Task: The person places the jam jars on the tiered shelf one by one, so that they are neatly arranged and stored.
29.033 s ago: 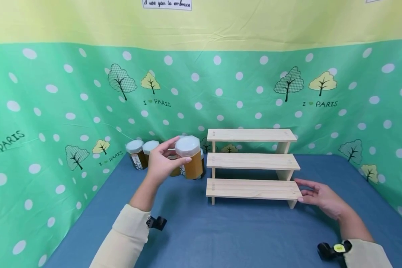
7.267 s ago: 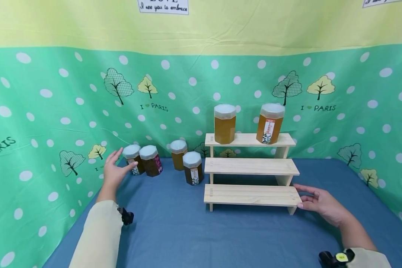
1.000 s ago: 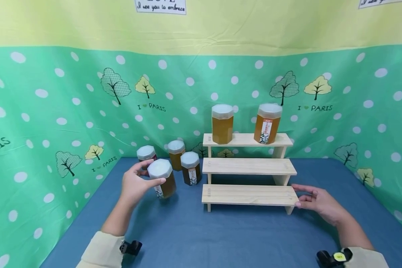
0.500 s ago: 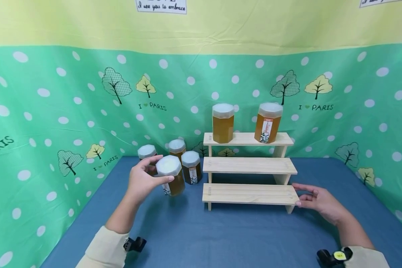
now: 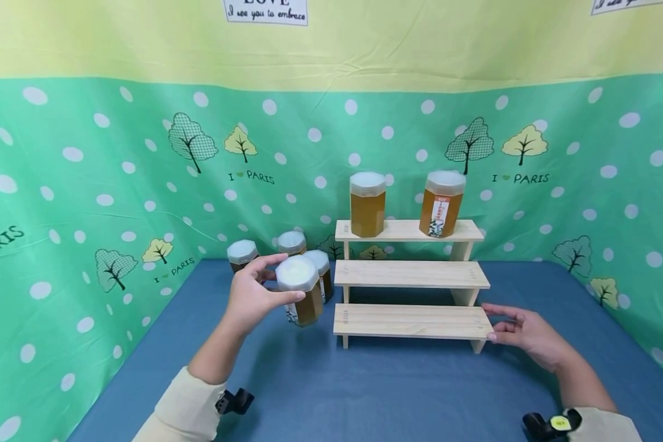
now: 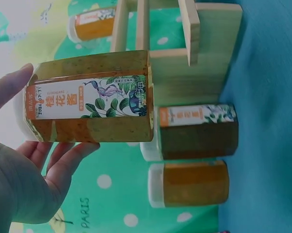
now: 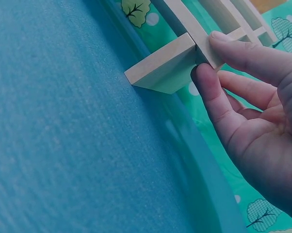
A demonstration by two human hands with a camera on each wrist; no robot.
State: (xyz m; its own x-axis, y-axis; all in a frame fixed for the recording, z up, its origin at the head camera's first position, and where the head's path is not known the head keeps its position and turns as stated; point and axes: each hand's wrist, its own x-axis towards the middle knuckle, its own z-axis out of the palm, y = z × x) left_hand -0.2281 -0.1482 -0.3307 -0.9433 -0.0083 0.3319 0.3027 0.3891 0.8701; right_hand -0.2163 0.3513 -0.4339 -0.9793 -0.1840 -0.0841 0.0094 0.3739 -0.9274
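Note:
My left hand grips a jam jar by its white lid, thumb in front and fingers behind. The jar is upright, clear of the table, left of the three-step wooden stand. In the left wrist view its label faces the camera and the amber filling shows. At the stand's right end, my right hand pinches the lowest board; the right wrist view shows thumb and finger on the board end. An amber jar and a labelled jar stand on the top step.
Behind the held jar stand a dark jar, partly hidden, and an amber jar. Another white-lidded jar is farther left, near the polka-dot backdrop. A blue cloth covers the table.
Two jars have gone onto the top step since the oldest frame. My left hand has lifted a jar from the back left and carried it rightward. The right hand stays at the stand.

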